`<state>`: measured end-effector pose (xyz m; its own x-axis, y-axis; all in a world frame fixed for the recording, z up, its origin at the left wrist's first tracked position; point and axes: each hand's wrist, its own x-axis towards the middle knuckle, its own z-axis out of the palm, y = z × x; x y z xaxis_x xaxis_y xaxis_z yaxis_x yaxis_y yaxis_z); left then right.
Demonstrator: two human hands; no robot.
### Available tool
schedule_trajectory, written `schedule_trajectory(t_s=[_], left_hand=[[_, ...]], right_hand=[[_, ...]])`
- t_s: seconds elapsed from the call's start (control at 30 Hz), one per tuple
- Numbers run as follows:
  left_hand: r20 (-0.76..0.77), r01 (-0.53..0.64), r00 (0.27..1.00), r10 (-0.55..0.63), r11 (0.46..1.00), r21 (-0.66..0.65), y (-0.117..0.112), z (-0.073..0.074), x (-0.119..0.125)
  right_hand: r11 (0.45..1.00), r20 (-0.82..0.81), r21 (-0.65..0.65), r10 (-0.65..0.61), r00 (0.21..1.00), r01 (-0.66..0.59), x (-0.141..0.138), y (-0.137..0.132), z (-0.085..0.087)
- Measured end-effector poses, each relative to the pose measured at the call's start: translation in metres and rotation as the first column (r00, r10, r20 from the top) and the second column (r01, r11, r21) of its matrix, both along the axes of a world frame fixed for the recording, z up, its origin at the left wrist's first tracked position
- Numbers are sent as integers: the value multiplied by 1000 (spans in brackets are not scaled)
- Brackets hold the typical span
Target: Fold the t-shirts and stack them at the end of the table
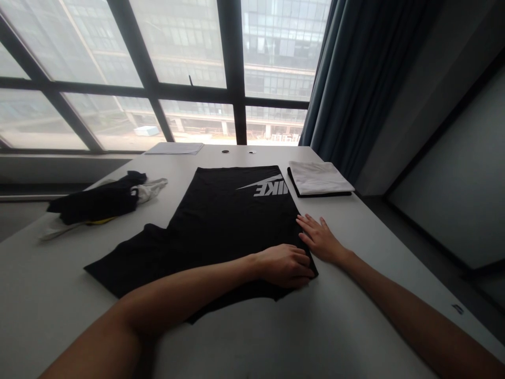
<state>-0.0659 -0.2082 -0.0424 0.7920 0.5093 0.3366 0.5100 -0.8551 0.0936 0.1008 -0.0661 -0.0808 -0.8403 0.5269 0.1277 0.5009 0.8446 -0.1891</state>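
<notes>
A black T-shirt (221, 221) with a white logo lies flat in the middle of the white table (55, 310). My left arm reaches across it, and my left hand (286, 265) rests on the shirt's near right corner with fingers curled onto the cloth. My right hand (319, 238) lies flat and open on the table, fingers stretched out along the shirt's right edge and touching it.
A folded white garment on a black one (319, 179) sits at the far right of the table. A heap of black, white and yellow clothes (102, 202) lies at the left. Papers (174, 148) rest near the window. A curtain (355, 84) hangs at the right.
</notes>
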Motion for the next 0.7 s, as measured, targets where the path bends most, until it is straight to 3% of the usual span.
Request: schedule_trajectory(t_s=[0.3,0.5,0.7], left_hand=[[-106,-18,994,18,1000,3,-2,-2,0],[-73,-22,997,27,998,67,-2,4,0],[-54,41,998,-38,998,42,0,3,1]], right_hand=[[999,35,-19,33,999,-33,2,-2,3],[999,62,-9,-30,998,30,-2,-8,-1],[999,56,-8,-37,998,38,-3,-10,-1]])
